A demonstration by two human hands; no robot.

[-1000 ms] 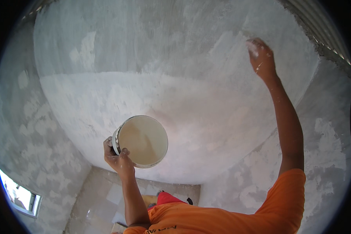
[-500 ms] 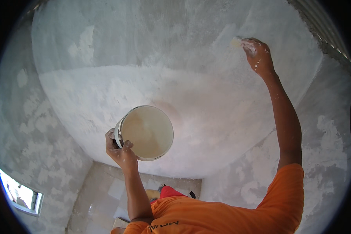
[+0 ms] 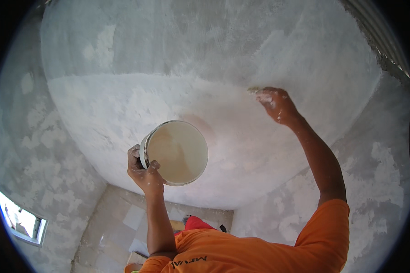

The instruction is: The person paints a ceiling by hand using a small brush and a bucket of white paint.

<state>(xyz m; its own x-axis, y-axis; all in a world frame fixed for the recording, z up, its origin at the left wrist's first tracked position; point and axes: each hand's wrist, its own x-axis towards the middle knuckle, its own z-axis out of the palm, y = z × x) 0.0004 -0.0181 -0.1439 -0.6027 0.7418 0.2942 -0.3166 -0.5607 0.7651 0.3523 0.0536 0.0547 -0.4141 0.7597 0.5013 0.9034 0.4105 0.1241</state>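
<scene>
My left hand (image 3: 146,175) grips the rim and side of a round, pale bucket (image 3: 180,154), thumb over the edge. The bucket is tilted so its opening shows, with a cream-coloured liquid inside. On the right, my right hand (image 3: 278,105) is closed around a paint brush (image 3: 253,89); only its yellowish bristle end shows, and the fingers hide the rest. The bristles are at the wall (image 3: 168,98), close to where its whiter lower part meets the greyer upper part. White splashes mark both hands.
Patchy grey side walls stand at left (image 3: 54,150) and right (image 3: 364,182). A small window (image 3: 25,223) is low on the left. Corrugated sheeting (image 3: 378,32) shows at upper right. Below lies a tiled floor (image 3: 118,227), with a wooden-looking object (image 3: 136,258) near my left elbow.
My right hand has swept down and left along the wall with the brush. My left hand and the bucket have shifted slightly to the right.
</scene>
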